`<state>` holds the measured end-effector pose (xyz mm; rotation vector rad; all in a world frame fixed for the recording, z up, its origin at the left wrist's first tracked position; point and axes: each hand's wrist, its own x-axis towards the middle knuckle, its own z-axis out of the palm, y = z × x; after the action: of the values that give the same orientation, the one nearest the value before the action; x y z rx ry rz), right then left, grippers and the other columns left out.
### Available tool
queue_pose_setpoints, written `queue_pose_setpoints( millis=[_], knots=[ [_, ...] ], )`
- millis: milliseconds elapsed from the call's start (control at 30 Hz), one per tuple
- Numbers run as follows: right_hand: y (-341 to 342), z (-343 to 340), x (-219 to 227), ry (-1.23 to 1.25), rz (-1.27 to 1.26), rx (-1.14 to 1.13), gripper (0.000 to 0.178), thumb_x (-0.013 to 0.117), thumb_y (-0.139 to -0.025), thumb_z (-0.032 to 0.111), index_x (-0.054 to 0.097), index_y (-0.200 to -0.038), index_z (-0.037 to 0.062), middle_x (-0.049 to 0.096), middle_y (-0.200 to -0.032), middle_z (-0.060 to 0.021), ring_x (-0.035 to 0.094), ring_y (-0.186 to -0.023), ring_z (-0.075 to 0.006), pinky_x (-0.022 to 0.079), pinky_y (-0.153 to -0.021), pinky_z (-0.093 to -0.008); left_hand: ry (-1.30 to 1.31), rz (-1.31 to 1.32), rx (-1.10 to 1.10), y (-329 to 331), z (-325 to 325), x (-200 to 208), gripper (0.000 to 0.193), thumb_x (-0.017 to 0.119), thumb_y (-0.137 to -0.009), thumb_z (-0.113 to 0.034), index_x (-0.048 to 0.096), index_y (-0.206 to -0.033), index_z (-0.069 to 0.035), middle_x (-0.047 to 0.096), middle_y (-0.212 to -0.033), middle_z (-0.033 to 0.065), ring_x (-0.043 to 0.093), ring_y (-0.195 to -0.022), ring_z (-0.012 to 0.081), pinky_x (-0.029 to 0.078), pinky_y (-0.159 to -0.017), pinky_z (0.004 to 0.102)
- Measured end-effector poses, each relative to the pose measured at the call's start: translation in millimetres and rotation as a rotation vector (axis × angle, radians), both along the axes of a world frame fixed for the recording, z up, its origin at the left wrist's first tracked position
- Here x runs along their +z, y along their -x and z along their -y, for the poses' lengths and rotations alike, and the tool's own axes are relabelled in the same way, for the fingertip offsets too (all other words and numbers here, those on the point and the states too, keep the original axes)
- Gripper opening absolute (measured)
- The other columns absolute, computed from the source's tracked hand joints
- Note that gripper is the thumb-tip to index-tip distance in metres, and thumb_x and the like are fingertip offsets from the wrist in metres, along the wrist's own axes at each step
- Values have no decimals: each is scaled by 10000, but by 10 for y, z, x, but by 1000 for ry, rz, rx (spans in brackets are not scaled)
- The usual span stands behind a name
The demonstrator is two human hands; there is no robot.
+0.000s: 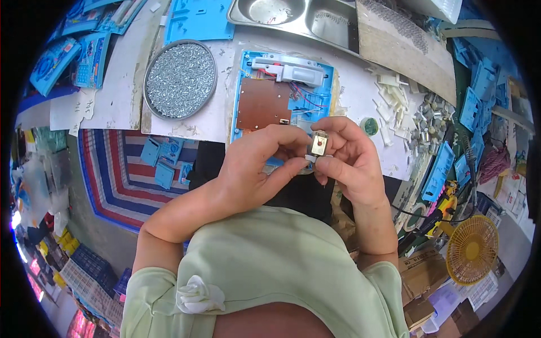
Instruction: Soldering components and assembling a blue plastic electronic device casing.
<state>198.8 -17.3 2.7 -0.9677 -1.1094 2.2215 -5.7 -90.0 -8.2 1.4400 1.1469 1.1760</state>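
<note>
In front of my chest, a small boxy metal part (320, 142) with a shiny gold-toned face and a dark round spot is held in my right hand (356, 160), between thumb and fingers. Just below it, a small white plastic piece (310, 159) shows between my two thumbs. My left hand (262, 160) is closed, its thumb tip against the white piece and its other fingers partly hidden. Beyond my hands lies an open blue plastic housing (328, 84) with a brown circuit board (262, 104), a grey plastic unit (301, 73) and thin red and blue wires.
A round tray (147, 93) of small silver screws stands at left. Behind the housing is a steel tray (298, 22) with compartments. White plastic pieces (394, 101) and metal cylinders (431, 124) are heaped at right. A yellow fan (472, 249) stands at lower right.
</note>
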Motion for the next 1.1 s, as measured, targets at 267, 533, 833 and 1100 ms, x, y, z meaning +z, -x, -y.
queue_pose_setpoints(
  millis=[267, 533, 833, 1100],
  knots=[
    [-11, -6, 54, -7, 43, 9, 483, 747, -873, 14, 563, -1319, -4, 612, -813, -21, 588, -674, -82, 492, -601, -220, -15, 82, 98, -68, 24, -55, 296, 738, -882, 29, 618, -1149, -9, 693, -969, 97, 721, -874, 185, 598, -755, 315],
    [1, -42, 99, -1078, 362, 43, 413, 828, -767, 9, 654, -1141, 38, 695, -914, -109, 683, -779, -230, 545, -630, -309, -386, -334, 80, 32, -52, -98, 315, 756, -816, 88, 618, -1085, -1, 712, -970, 132, 721, -860, 259, 579, -759, 352],
    [0, 0, 113, -1457, 363, 19, 395, 874, -688, 9, 678, -1029, 44, 714, -930, -116, 679, -704, -254, 541, -581, -320, -258, -165, 63, 57, -83, -68, 222, 744, -802, 72, 644, -980, -14, 725, -1020, 170, 709, -849, 287, 566, -755, 354],
    [-39, 72, -28, -1479, 318, -85, 405, 850, -698, -29, 670, -1056, 32, 712, -982, -142, 687, -742, -273, 553, -615, -323, -311, -342, 115, 78, -38, -41, 230, 802, -736, 45, 715, -925, -51, 612, -1073, 126, 625, -919, 266, 529, -757, 333]
  ],
)
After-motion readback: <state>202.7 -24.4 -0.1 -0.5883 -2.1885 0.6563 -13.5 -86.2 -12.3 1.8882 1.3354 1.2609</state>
